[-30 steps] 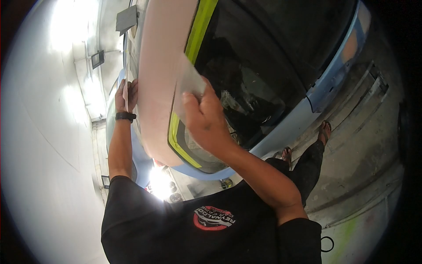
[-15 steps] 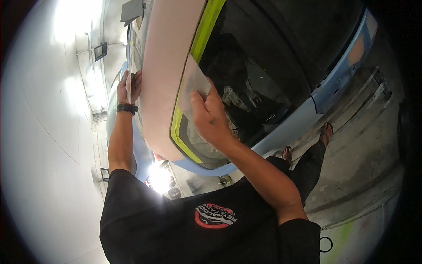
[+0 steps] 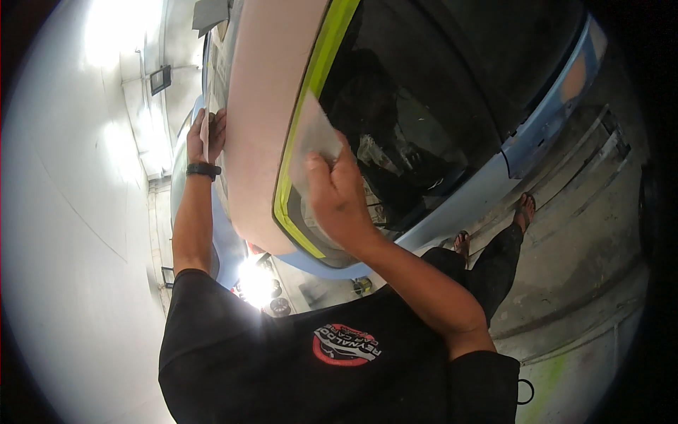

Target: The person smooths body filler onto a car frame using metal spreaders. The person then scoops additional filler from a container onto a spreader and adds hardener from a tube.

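Observation:
My right hand (image 3: 337, 187) pinches a thin greyish sheet (image 3: 312, 138) between thumb and fingers. The sheet lies over or just above the yellow-green tape (image 3: 326, 53) along the edge of a dark car window (image 3: 417, 92). My left hand (image 3: 209, 134), with a black watch on its wrist, is at the far edge of the pinkish roof panel (image 3: 265, 92). Its fingers are bent around a thin pale piece seen edge-on, which I cannot identify.
Light-blue car body (image 3: 452, 212) runs below the window. A pale wall (image 3: 63, 212) stands at the left. A bright lamp (image 3: 256, 283) shines beyond the car's end. Sandalled feet (image 3: 524, 212) stand on the grey floor at the right.
My right hand and the sheet have shifted slightly, and the sheet's upper corner sits a little lower and further right. My left hand has hardly moved.

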The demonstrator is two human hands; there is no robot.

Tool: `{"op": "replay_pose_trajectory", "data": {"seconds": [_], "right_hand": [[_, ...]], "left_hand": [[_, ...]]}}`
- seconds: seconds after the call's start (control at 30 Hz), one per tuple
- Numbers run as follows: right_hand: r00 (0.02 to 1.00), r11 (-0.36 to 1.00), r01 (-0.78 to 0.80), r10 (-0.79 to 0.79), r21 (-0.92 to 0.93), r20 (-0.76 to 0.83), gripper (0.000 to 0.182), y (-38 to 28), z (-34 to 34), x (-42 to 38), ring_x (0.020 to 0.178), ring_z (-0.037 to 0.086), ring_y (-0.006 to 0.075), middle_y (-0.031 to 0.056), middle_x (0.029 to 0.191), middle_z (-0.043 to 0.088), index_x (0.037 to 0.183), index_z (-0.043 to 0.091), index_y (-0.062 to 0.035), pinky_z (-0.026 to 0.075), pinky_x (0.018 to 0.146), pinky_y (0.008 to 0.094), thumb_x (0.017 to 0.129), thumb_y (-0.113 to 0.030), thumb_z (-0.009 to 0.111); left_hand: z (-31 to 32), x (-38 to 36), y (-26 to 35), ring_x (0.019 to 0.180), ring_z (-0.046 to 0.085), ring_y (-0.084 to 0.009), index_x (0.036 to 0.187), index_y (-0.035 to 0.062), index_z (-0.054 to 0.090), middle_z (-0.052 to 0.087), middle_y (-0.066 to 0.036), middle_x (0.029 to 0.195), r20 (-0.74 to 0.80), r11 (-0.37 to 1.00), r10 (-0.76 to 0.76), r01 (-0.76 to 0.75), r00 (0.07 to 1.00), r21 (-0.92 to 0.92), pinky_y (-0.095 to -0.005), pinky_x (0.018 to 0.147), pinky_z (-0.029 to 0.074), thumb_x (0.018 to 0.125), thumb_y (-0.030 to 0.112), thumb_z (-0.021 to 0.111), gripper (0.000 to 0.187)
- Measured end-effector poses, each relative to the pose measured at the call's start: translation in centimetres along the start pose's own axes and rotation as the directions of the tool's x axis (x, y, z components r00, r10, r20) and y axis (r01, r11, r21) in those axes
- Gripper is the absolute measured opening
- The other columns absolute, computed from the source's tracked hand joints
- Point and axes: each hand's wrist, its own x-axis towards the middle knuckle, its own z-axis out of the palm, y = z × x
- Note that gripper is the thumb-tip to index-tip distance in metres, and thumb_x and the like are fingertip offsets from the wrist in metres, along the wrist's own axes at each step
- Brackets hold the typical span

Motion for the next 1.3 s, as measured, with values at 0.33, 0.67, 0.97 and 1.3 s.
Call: {"op": "replay_pose_trajectory", "data": {"seconds": [0.33,0.67,0.97,1.3], "right_hand": [[0.999,1.000,0.010,-0.008,-0.027,0.043,0.043,2.0,0.2,-0.2,0.109,0.058,0.0264,0.0199,0.119,0.059,0.137,0.043,0.0051,0.042,0.100,0.0369,0.100,-0.016,0.044],[0.986,0.984,0.160,-0.163,-0.078,-0.030,0.043,2.4,2.7,0.2,0.114,0.053,0.0301,0.0223,0.123,0.051,0.136,0.043,0.0045,0.039,0.103,0.0408,0.098,-0.013,0.045],[0.998,0.997,0.068,-0.068,-0.045,0.012,0.045,1.6,1.7,-1.7,0.116,0.054,0.0312,0.0233,0.125,0.052,0.139,0.040,0.0048,0.039,0.104,0.0402,0.099,-0.014,0.045],[0.999,0.999,0.022,-0.020,-0.034,0.046,0.043,2.3,1.3,-1.0,0.114,0.055,0.0291,0.0218,0.122,0.054,0.138,0.041,0.0050,0.040,0.103,0.0391,0.100,-0.015,0.042]], "left_hand": [[0.4,-0.1,0.1,0.104,0.070,-0.0364,0.091,-0.0040,0.062,0.065,-0.028,0.119,0.133,0.996,-0.061,0.070,0.989,-0.062,-0.0452,0.085,0.063,0.106,0.032,0.043,0.043],[-0.5,0.1,0.1,0.105,0.069,-0.0389,0.097,-0.0052,0.061,0.064,-0.030,0.121,0.173,0.995,-0.045,0.061,0.984,-0.084,-0.0470,0.087,0.063,0.106,0.031,0.041,0.042],[-0.9,0.2,0.2,0.105,0.068,-0.0395,0.095,-0.0055,0.061,0.063,-0.030,0.121,0.149,0.995,-0.031,0.044,0.988,-0.090,-0.0454,0.085,0.063,0.106,0.030,0.041,0.042],[-0.4,0.3,-0.1,0.110,0.066,-0.0414,0.098,-0.0075,0.060,0.060,-0.032,0.126,0.248,0.987,-0.052,0.088,0.967,-0.137,-0.0486,0.092,0.060,0.106,0.031,0.040,0.044]]}}
